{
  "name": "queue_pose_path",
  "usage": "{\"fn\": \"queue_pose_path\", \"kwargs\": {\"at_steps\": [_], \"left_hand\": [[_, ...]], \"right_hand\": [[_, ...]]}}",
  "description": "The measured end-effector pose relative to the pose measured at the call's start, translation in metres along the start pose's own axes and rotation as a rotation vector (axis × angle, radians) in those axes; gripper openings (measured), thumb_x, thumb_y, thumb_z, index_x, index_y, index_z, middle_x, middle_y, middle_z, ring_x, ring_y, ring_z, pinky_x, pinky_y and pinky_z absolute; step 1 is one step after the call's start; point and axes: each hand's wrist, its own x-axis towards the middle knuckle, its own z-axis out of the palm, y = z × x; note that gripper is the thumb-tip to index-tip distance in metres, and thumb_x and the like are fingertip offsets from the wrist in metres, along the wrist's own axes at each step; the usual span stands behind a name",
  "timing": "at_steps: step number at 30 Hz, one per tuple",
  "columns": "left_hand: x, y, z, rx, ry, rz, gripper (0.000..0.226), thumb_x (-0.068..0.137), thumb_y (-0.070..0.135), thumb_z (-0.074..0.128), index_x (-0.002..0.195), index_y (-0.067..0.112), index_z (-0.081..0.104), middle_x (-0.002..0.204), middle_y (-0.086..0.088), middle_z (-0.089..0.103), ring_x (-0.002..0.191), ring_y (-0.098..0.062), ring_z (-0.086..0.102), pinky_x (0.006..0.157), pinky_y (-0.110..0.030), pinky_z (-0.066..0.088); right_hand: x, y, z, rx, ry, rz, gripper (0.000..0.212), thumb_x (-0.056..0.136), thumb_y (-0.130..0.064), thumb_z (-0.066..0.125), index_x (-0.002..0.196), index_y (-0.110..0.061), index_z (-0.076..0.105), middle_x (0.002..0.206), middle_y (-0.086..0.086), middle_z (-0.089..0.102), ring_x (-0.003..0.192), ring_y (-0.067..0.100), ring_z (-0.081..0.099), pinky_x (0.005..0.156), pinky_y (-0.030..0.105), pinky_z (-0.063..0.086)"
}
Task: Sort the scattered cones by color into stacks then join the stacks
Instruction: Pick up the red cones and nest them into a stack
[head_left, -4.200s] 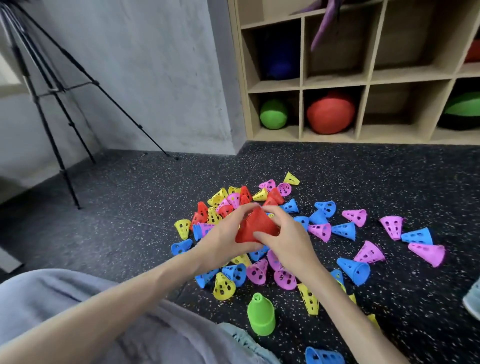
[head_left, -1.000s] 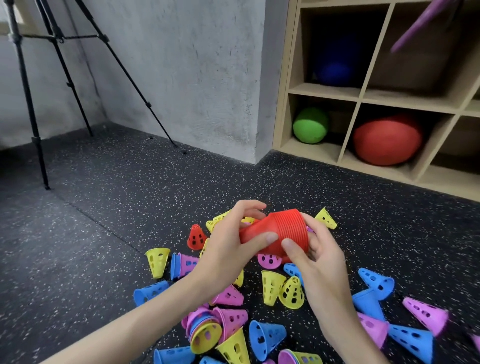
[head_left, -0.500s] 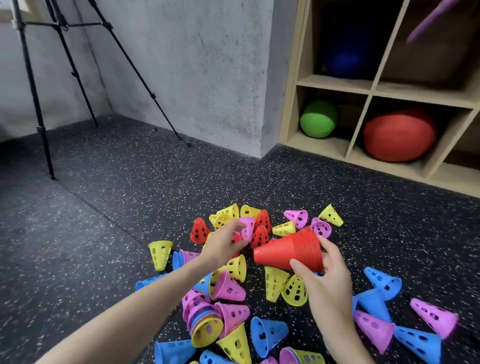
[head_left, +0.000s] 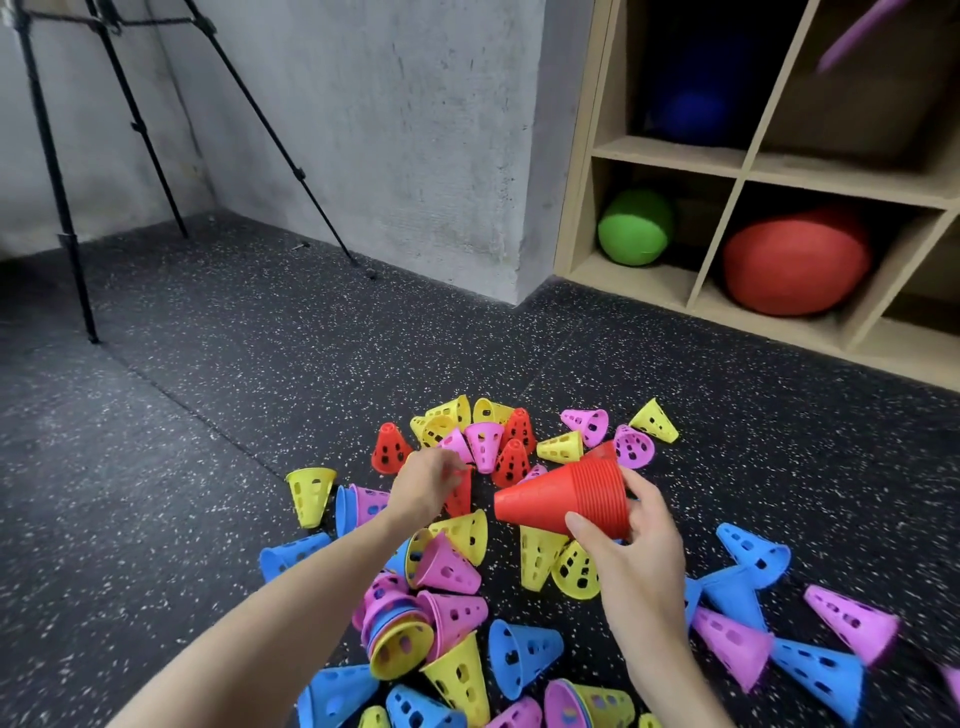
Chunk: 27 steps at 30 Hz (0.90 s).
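The right hand (head_left: 631, 551) holds a stack of red cones (head_left: 566, 500) above the floor (head_left: 208, 405), thumb on the near side and fingers curled round the far side of the wide end, so the stack lies sideways with its tip pointing left. The left hand (head_left: 426, 480) reaches down into the far part of the pile, its fingers curled on a single red cone (head_left: 461, 493) that lies partly hidden under the hand.

More red cones stand just beyond: one (head_left: 388, 448) to the left of the hand, and two (head_left: 514, 447) between a pink cone (head_left: 484, 441) and some yellow ones (head_left: 457, 415). Yellow, pink and blue cones lie scattered all round on the dark speckled floor. Near the left forearm, a mixed nest of pink, blue and yellow cones (head_left: 400, 631) lies on its side. A blue cone (head_left: 522, 654) lies open-end toward the camera at the near middle.

At the far right a wooden shelf (head_left: 727, 171) holds a green ball (head_left: 634, 228) and a red ball (head_left: 795, 262). A black tripod (head_left: 57, 171) stands at the far left against the grey wall (head_left: 389, 130).
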Motion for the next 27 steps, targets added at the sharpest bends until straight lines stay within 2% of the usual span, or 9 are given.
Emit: {"fn": "queue_pose_path", "kwargs": {"at_steps": [3, 6, 9, 11, 15, 18, 20, 24, 27], "left_hand": [[-0.010, 0.009, -0.010, -0.082, 0.041, 0.099, 0.020, 0.094, 0.011, 0.070, 0.107, 0.023, 0.079, 0.100, 0.006, 0.072, 0.089, -0.009, 0.064, 0.085, -0.028, 0.054], [-0.022, 0.028, -0.029, -0.139, 0.052, 0.250, 0.019, 0.094, 0.020, 0.072, 0.102, 0.036, 0.077, 0.096, 0.011, 0.064, 0.093, -0.007, 0.052, 0.083, -0.016, 0.040], [-0.037, 0.044, -0.058, -0.118, -0.010, 0.394, 0.032, 0.091, 0.030, 0.073, 0.089, 0.061, 0.063, 0.095, 0.016, 0.063, 0.098, -0.010, 0.052, 0.089, -0.026, 0.041], [-0.048, 0.052, -0.079, -0.131, -0.052, 0.429, 0.034, 0.091, 0.035, 0.073, 0.087, 0.066, 0.059, 0.097, 0.016, 0.062, 0.101, -0.008, 0.052, 0.091, -0.025, 0.040], [-0.070, 0.066, -0.112, -0.135, -0.165, 0.501, 0.025, 0.094, 0.029, 0.071, 0.094, 0.053, 0.061, 0.104, 0.012, 0.057, 0.108, -0.003, 0.046, 0.093, -0.021, 0.036], [-0.083, 0.072, -0.126, -0.167, -0.242, 0.516, 0.010, 0.099, 0.025, 0.066, 0.102, 0.035, 0.065, 0.109, 0.007, 0.050, 0.110, -0.009, 0.046, 0.096, -0.024, 0.040], [-0.091, 0.078, -0.129, -0.199, -0.266, 0.529, 0.007, 0.102, 0.021, 0.061, 0.105, 0.026, 0.064, 0.111, 0.003, 0.046, 0.108, -0.013, 0.046, 0.096, -0.026, 0.042], [-0.105, 0.085, -0.123, -0.253, -0.255, 0.565, 0.008, 0.106, 0.019, 0.053, 0.109, 0.023, 0.060, 0.118, 0.006, 0.040, 0.109, -0.011, 0.045, 0.096, -0.028, 0.043], [-0.112, 0.086, -0.113, -0.346, -0.188, 0.540, 0.014, 0.106, 0.023, 0.054, 0.117, 0.028, 0.060, 0.131, 0.007, 0.039, 0.128, -0.010, 0.044, 0.107, -0.023, 0.039]], "right_hand": [[-0.001, -0.004, -0.002, 0.025, -0.001, -0.020, 0.062, 0.089, -0.017, 0.076, 0.141, -0.033, 0.048, 0.123, -0.002, 0.067, 0.117, 0.013, 0.063, 0.099, 0.034, 0.051], [-0.001, -0.009, -0.007, 0.048, 0.024, -0.049, 0.061, 0.090, -0.016, 0.075, 0.143, -0.030, 0.047, 0.127, -0.002, 0.065, 0.113, 0.008, 0.063, 0.087, 0.018, 0.046], [0.002, -0.015, -0.012, 0.076, 0.089, -0.087, 0.063, 0.091, -0.015, 0.074, 0.145, -0.029, 0.046, 0.127, -0.003, 0.064, 0.115, 0.010, 0.062, 0.093, 0.025, 0.049], [0.004, -0.019, -0.015, 0.107, 0.133, -0.102, 0.061, 0.090, -0.014, 0.075, 0.143, -0.029, 0.048, 0.121, -0.005, 0.066, 0.110, 0.009, 0.064, 0.096, 0.032, 0.052], [0.005, -0.022, -0.016, 0.115, 0.116, -0.120, 0.060, 0.090, -0.013, 0.075, 0.142, -0.028, 0.049, 0.119, -0.006, 0.067, 0.109, 0.009, 0.065, 0.098, 0.035, 0.053], [-0.004, -0.024, -0.011, 0.097, 0.034, -0.131, 0.056, 0.090, -0.011, 0.074, 0.137, -0.031, 0.051, 0.114, -0.010, 0.067, 0.099, -0.005, 0.064, 0.084, 0.013, 0.050], [-0.010, -0.023, -0.005, 0.093, -0.013, -0.122, 0.057, 0.090, -0.010, 0.074, 0.136, -0.034, 0.049, 0.112, -0.012, 0.067, 0.094, -0.011, 0.063, 0.077, 0.005, 0.048], [-0.018, -0.019, 0.005, 0.106, -0.084, -0.095, 0.058, 0.088, -0.012, 0.077, 0.133, -0.038, 0.051, 0.116, -0.010, 0.070, 0.099, -0.006, 0.066, 0.087, 0.017, 0.051], [-0.022, -0.015, 0.014, 0.098, -0.159, -0.080, 0.055, 0.088, -0.011, 0.077, 0.132, -0.035, 0.055, 0.114, -0.010, 0.074, 0.104, 0.001, 0.069, 0.097, 0.029, 0.054]]}}
